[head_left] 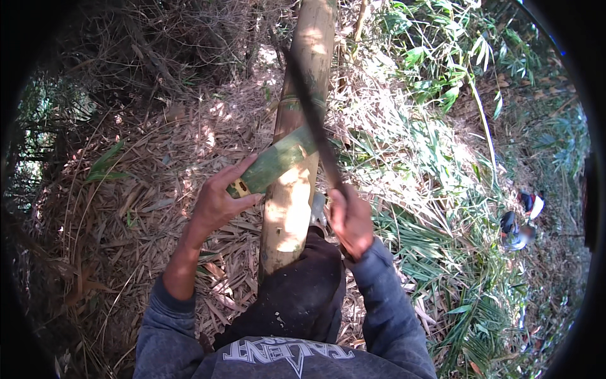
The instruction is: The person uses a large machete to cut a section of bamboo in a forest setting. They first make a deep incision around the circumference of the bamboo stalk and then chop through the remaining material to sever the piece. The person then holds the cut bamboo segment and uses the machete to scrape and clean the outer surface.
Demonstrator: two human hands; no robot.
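My left hand (222, 194) grips the near end of a short green bamboo section (276, 162), thumb and fingers on either side of it. The section lies slantwise across a thick, pale bamboo pole (290, 218), its far end toward the upper right. In my right hand (352, 221) is the handle of a machete, wrapped by closed fingers. Its long dark blade (309, 110) points up and to the left, passing over the pole and in front of the section's far end. Whether the blade touches the bamboo, I cannot tell.
Dry leaves (158, 208) cover the ground on the left, with tangled dry twigs (170, 57) beyond. Green bamboo foliage (435, 57) stands at the far right, and cut fronds (410, 246) lie nearer. Another person (521, 230) is off to the right. My dark trouser leg (297, 290) is beside the pole.
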